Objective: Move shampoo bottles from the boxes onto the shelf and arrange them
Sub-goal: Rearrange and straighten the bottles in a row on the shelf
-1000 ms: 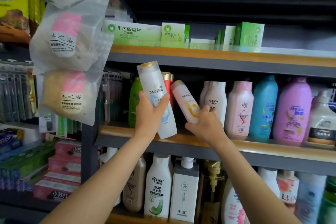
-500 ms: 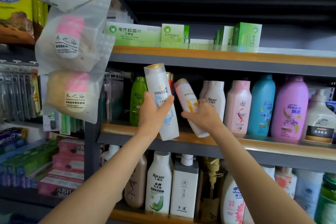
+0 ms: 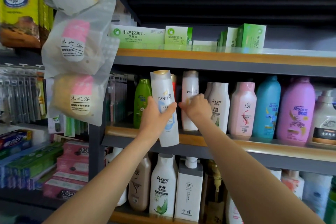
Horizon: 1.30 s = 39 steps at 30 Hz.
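My left hand [image 3: 156,116] grips a white Pantene bottle with a gold cap [image 3: 164,96], held slightly tilted in front of the middle shelf [image 3: 272,148], its base below the shelf's front edge. My right hand [image 3: 197,108] is wrapped around the lower front of a second white Pantene bottle with a pinkish cap [image 3: 190,87], which stands upright on the shelf between a red bottle [image 3: 173,85] and a white Racien bottle [image 3: 219,103]. A green bottle [image 3: 141,100] stands left of my held bottle.
Pink [image 3: 243,109], blue [image 3: 267,107] and purple [image 3: 296,111] bottles fill the shelf to the right. Green boxes [image 3: 138,34] sit on the upper shelf. More bottles [image 3: 163,185] stand on the lower shelf. Bagged sponges [image 3: 76,49] hang at the left.
My right hand has swung its tilted Pantene bottle upright and set it onto the shelf. My left hand's bottle has shifted slightly right and lower.
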Available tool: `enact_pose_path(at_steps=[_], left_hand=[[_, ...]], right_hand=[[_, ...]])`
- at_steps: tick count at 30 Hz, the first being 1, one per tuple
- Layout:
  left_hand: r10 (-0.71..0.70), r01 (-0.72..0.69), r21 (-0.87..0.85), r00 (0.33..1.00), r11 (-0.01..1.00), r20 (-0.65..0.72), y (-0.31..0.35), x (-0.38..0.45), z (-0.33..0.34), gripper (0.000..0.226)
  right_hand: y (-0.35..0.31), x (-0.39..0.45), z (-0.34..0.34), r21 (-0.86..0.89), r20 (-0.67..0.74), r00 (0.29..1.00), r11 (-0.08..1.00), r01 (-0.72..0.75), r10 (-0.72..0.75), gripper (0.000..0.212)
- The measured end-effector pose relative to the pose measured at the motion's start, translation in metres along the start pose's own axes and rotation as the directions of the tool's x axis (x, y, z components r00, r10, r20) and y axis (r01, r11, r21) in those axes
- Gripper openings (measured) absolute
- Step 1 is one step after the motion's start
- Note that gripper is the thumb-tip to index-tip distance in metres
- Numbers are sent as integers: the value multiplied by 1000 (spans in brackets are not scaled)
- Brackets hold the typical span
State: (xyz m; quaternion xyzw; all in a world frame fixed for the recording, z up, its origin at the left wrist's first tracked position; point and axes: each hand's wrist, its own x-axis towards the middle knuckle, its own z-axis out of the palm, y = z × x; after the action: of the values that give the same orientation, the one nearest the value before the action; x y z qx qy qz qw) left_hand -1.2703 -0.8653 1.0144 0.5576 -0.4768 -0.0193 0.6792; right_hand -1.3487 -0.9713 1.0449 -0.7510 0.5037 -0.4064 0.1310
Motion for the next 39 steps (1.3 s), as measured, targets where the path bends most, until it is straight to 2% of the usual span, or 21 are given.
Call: enact_pose_path(at_steps=[8,18,25,28,31,35,39], left_hand=[[11,-11,29,1000,1000,-2,-6,3,-7,36],[38,-38,27,999,999,0,-8,6,-3,36],[33,-33,16,999,999,16,-6,6,2,35],[27,-27,18,1000,999,-2,-4,6,0,35],[19,-19,29,1000,999,-2,-6,6,-4,37],[29,-29,38,1000,999,7,-6,4,-8,39],[45,-46,35,999,998,13,-5,6,-6,36]], right_hand=[[0,7,14,50,91,993,995,-86,81,67],[-3,10,22,143,158,985,985,-92,69,62],[-8,12,25,198,184,981,975,-103,66,30],[-9,13,26,213,185,981,972,-104,64,24],[-7,13,26,197,185,980,975,-106,69,33],[-2,13,23,189,192,980,977,-95,58,61],[1,14,20,161,183,981,982,-102,71,66]])
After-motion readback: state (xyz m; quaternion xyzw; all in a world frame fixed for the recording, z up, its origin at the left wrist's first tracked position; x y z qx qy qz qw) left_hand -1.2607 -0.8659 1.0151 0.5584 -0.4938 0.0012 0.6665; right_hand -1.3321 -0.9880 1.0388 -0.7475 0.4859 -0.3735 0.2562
